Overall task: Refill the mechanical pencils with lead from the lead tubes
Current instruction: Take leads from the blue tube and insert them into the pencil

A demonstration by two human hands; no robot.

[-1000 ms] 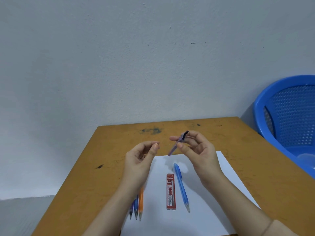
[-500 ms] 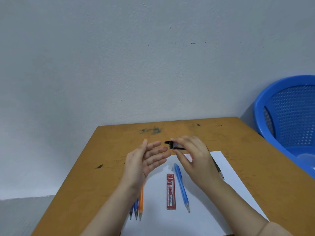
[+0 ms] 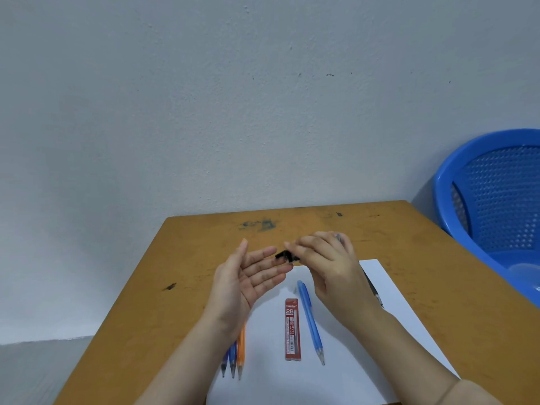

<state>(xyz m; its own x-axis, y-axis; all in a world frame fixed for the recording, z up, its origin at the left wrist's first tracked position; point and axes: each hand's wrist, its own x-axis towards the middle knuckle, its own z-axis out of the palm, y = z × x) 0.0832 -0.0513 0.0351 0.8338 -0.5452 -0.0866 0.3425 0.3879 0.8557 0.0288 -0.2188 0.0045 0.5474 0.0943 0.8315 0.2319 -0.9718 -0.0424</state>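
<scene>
My right hand (image 3: 330,267) grips a small lead tube (image 3: 285,255), tipped sideways with its black end over my left palm. A pale bit of the tube shows behind my right fingers. My left hand (image 3: 242,285) lies open, palm up, with its fingertips just under the black end. On the white paper (image 3: 394,325) lie a red 2B lead tube (image 3: 292,328) and a blue mechanical pencil (image 3: 311,320). Orange (image 3: 241,349), blue (image 3: 233,358) and purple (image 3: 225,362) pencils stick out from under my left wrist. A dark pencil (image 3: 372,287) is partly hidden by my right forearm.
The wooden table (image 3: 181,258) stands against a grey wall, with dark smudges near its back edge. A blue plastic basket (image 3: 496,200) sits beyond the table's right side.
My right hand has tipped the tube from slanting upward to lying sideways over my left hand. My left hand has uncurled into an open palm. Since half a second ago little has moved.
</scene>
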